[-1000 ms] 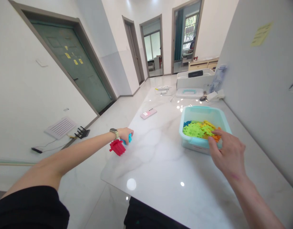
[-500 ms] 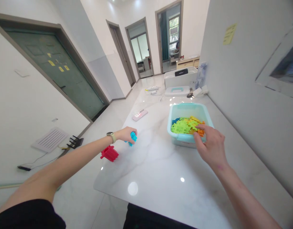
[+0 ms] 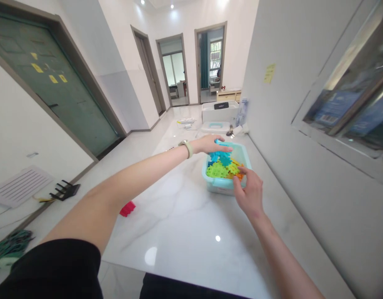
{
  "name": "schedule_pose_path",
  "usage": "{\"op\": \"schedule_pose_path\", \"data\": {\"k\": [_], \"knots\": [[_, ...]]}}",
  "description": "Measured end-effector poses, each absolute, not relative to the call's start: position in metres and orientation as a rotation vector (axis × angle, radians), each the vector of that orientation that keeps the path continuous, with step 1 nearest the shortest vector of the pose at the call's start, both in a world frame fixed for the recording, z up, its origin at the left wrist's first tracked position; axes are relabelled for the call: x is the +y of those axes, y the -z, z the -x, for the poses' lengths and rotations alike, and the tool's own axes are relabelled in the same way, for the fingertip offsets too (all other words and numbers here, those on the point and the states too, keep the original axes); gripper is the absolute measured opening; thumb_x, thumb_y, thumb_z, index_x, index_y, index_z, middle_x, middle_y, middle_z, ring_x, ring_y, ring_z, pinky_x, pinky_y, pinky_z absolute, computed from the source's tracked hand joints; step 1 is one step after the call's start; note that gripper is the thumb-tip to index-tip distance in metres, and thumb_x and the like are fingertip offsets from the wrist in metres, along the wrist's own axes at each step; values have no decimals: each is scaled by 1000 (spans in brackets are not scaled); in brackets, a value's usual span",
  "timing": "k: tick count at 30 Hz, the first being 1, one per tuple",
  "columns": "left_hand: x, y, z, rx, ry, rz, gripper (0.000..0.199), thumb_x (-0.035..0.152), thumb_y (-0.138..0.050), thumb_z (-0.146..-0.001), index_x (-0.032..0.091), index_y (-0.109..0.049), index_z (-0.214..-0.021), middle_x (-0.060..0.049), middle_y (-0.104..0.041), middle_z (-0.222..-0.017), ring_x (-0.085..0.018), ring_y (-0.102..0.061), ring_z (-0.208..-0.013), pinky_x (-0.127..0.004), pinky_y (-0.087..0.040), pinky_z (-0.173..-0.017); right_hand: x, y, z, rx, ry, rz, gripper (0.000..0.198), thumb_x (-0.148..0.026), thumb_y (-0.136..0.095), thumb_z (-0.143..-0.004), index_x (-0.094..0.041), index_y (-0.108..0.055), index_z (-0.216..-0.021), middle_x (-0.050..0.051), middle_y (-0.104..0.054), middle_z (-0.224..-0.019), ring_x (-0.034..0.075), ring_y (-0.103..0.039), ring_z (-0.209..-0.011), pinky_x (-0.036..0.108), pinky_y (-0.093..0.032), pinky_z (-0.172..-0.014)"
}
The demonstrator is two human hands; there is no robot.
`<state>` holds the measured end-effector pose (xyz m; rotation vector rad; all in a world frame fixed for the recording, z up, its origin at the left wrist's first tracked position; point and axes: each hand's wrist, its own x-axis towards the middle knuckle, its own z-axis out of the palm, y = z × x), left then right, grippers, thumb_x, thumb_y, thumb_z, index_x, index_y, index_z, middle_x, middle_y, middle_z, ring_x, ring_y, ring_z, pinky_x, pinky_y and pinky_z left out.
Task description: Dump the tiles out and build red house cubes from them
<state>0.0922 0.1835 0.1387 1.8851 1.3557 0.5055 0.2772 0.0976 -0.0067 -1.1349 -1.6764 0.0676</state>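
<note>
blue plastic pieces (image 3: 222,158), interlocked or loosely clustered, lie in or just over the light turquoise tub (image 3: 225,182), directly beneath the left hand (image 3: 222,144); whether they rest on the heap below cannot be told. half a second earlier the left hand has blue pieces near the left side of the tabletop; it now reaches across to the tub, so that the blue is gathered with the other colours and the red piece (image 3: 127,209) is the one left apart, near the table's left edge and partly covered by the forearm. the left thumb and a finger stretch forward, spaced apart, with a bit of blue between them; whether they grip it or let it go cannot be told. green pieces (image 3: 217,170) fill the near part of the tub, with yellow pieces (image 3: 236,162) behind and orange pieces (image 3: 239,177) at the near right corner. there the right hand (image 3: 241,174) keeps its earlier place, thumb and forefinger curved and separated over the rim; their contact with rim or pieces is unclear. beyond, on the marbled table (image 3: 179,224), stand a flat case with a turquoise handle (image 3: 214,126), white cables (image 3: 187,123) and a white box (image 3: 208,113) bearing a dark phone (image 3: 221,106).
</note>
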Motion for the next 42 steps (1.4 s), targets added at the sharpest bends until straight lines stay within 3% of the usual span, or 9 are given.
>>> {"op": "schedule_pose_path", "data": {"k": [2, 5, 8, 12, 17, 19, 25, 29, 42], "knots": [[182, -133, -98, 1362, -485, -1842, 63, 61, -61, -76, 22, -55, -124, -14, -48, -142, -27, -56, -117, -35, -56, -79, 98, 7, -278, -1633, -84, 1129, 27, -28, -49, -88, -19, -55, -113, 13, -65, -112, 29, -59, -106, 48, -42, -93], [169, -135, -81, 1398, -510, -1912, 54, 61, -45, -87, 21, -57, -121, -11, -56, -134, -26, -56, -117, -37, -54, -85, 100, 7, -279, -1597, -65, 1119, 25, -26, -48, -88, -19, -56, -110, 14, -61, -117, 29, -53, -116, 51, -39, -99], [139, -141, -28, 1606, -484, -2131, 50, 54, -50, -87, 18, -59, -120, -9, -67, -116, -23, -61, -107, -39, -49, -95, 102, 8, -281, -1593, -83, 1131, 23, -26, -48, -88, -20, -57, -108, 13, -59, -117, 29, -51, -118, 53, -37, -101], [61, -137, 78, 1779, -458, -2067, 45, 52, -56, -85, 23, -62, -119, -5, -65, -122, -23, -60, -114, -36, -52, -94, 101, 9, -282, -1621, -115, 1138, 22, -29, -49, -88, -20, -57, -107, 12, -61, -113, 29, -52, -116, 51, -37, -101], [-66, -80, 178, 2035, -1489, -1816, 42, 40, -67, -80, 21, -57, -116, -8, -60, -119, -23, -58, -116, -42, -51, -98, 102, 11, -282, -1608, -93, 1137, 24, -29, -53, -86, -18, -59, -106, 16, -61, -113, 32, -54, -115, 52, -36, -102], [-102, -44, 189, 2072, -1628, -1775, 42, 35, -72, -77, 22, -56, -112, -8, -57, -118, -22, -58, -115, -42, -51, -100, 102, 13, -281, -1598, -76, 1136, 24, -30, -55, -86, -18, -60, -107, 17, -61, -114, 34, -54, -115, 52, -36, -102], [-120, 40, 179, 2118, -1205, -1869, 77, 34, -80, -70, 28, -38, -134, -15, -29, -147, -33, -36, -139, -53, -46, -103, 101, 19, -279, -1584, -30, 1136, 26, -33, -55, -87, -22, -61, -110, 15, -60, -119, 37, -52, -119, 54, -38, -101], [-104, 56, 180, 2105, -1178, -2044, 72, 28, -75, -77, 27, -33, -134, -14, -38, -140, -30, -39, -137, -58, -37, -110, 104, 24, -281, -1577, 6, 1116, 28, -33, -56, -87, -20, -62, -111, 17, -60, -118, 38, -53, -117, 54, -40, -99], [-78, 50, 151, 1947, -1317, -1813, 72, 33, -77, -73, 29, -35, -131, -13, -47, -135, -28, -58, -119, -50, -53, -96, 100, 18, -280, -1586, -66, 1153, 27, -34, -53, -89, -17, -60, -109, 19, -58, -120, 33, -51, -119, 48, -38, -103]]}}
